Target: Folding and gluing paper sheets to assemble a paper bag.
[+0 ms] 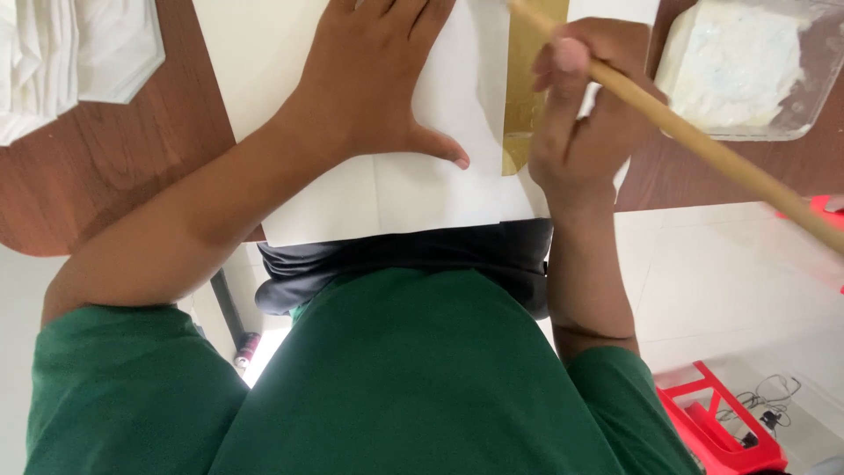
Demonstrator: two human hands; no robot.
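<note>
Here the brown wooden table (114, 167) is carrying everything, and its near edge is running just below both wrists, with pale floor tiles showing beyond it on the right. On it a large white paper sheet (396, 189) is lying flat under the left hand (378, 84), its lower edge reaching slightly over the table's edge toward the person's green shirt (422, 378). The left hand is pressing palm-down on the sheet with fingers spread wide and thumb stretched out toward the right hand, holding nothing. Between the two hands a narrow gold strip (526, 105) is lying on the sheet, glossy and straight-edged, with its lower end stopping level with the left thumb tip. The right hand (580, 123) is closing around a long, light wooden stick (703, 145), which is slanting from above the knuckles down and outward past the table's edge; its far tip is out of view, so I cannot tell what it is touching.

Outward from the right hand a clear plastic tray (813, 88) is holding a white, crumbly block (730, 62), near the stick but apart from the hand. Well off beyond the left forearm a stack of folded white paper (79, 53) is sitting at the table's corner. Bare wood is lying open between that stack and the sheet. Below the right elbow a red plastic stool (721, 422) is standing on the floor.
</note>
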